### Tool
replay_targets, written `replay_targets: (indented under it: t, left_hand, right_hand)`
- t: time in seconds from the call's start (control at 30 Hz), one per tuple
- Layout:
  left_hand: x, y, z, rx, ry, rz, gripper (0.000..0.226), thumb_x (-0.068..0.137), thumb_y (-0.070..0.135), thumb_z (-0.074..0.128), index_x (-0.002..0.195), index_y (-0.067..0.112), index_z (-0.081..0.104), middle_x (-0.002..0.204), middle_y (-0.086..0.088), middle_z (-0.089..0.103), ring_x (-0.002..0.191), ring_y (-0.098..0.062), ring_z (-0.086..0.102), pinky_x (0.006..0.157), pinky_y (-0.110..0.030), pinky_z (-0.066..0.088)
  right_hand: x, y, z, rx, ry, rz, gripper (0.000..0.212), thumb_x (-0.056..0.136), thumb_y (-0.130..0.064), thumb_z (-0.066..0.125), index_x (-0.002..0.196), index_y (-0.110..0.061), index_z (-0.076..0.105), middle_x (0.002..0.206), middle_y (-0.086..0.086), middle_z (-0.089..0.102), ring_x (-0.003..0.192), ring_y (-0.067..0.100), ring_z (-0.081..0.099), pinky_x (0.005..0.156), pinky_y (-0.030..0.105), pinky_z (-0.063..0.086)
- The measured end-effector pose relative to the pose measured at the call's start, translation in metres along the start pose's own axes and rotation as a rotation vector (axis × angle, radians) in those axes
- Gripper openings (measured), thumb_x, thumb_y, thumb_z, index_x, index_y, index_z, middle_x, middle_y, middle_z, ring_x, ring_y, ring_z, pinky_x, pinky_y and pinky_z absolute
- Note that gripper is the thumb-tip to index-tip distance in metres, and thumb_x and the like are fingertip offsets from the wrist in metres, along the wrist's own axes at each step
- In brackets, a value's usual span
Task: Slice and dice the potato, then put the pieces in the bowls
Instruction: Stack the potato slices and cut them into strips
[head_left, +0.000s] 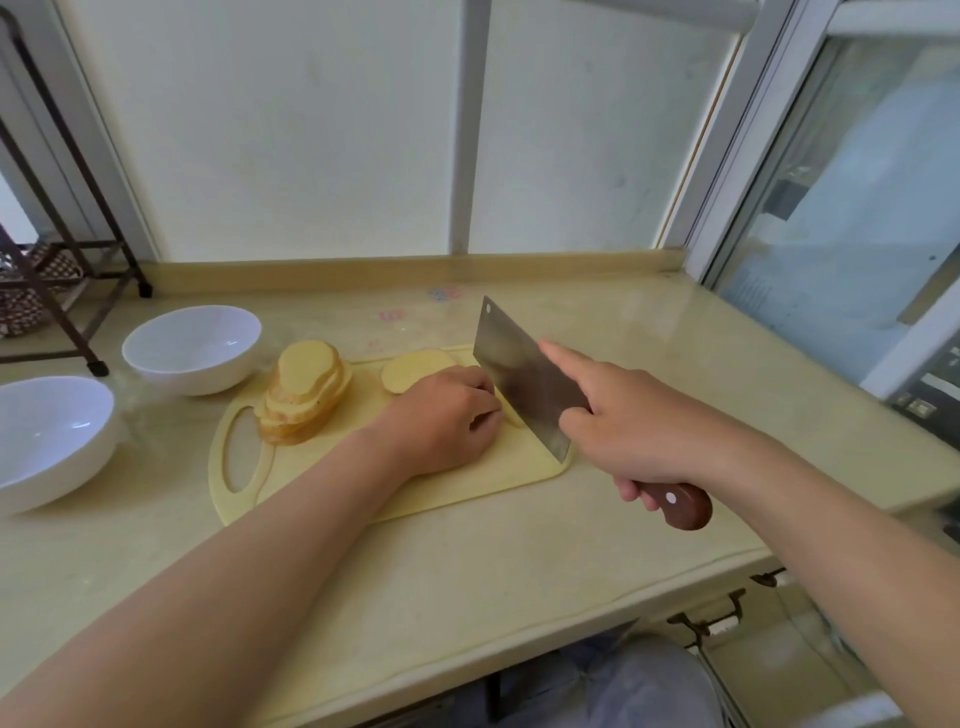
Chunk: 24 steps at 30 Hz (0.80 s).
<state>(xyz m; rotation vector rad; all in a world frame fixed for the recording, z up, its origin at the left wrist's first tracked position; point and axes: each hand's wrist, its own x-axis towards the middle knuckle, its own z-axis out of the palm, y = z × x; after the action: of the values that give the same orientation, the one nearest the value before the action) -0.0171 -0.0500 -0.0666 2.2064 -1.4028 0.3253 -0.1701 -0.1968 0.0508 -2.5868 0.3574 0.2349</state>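
Observation:
A pale yellow cutting board (457, 486) lies on the counter. On its left end leans a stack of potato slices (303, 397). More slices (415, 370) lie at the board's far edge, partly under my left hand (447, 418), whose curled fingers press down on them beside the blade. My right hand (631, 426) grips the wooden handle of a cleaver (524, 382), index finger stretched along the blade's side. The blade's edge stands on the board against my left knuckles. Two empty white bowls (195, 345) (49, 434) sit left of the board.
A dark metal rack (62, 249) stands at the counter's far left corner. A frosted window (322, 124) backs the counter, and a glass pane (857, 197) closes the right side. The counter's front edge (467, 670) runs close below my arms.

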Motion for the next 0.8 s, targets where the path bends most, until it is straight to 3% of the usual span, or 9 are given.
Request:
replay_targets:
  t: [0.8]
  left_hand:
    - [0.001, 0.0, 0.0, 0.016, -0.01, 0.031, 0.038, 0.089, 0.028, 0.045, 0.087, 0.008, 0.077, 0.09, -0.006, 0.066, 0.076, -0.026, 0.062, 0.069, -0.035, 0.053]
  right_hand:
    - [-0.009, 0.005, 0.007, -0.072, -0.008, 0.002, 0.078, 0.099, -0.019, 0.033, 0.158, -0.06, 0.001, 0.059, 0.008, 0.064, 0.033, 0.014, 0.054, 0.042, 0.033, 0.055]
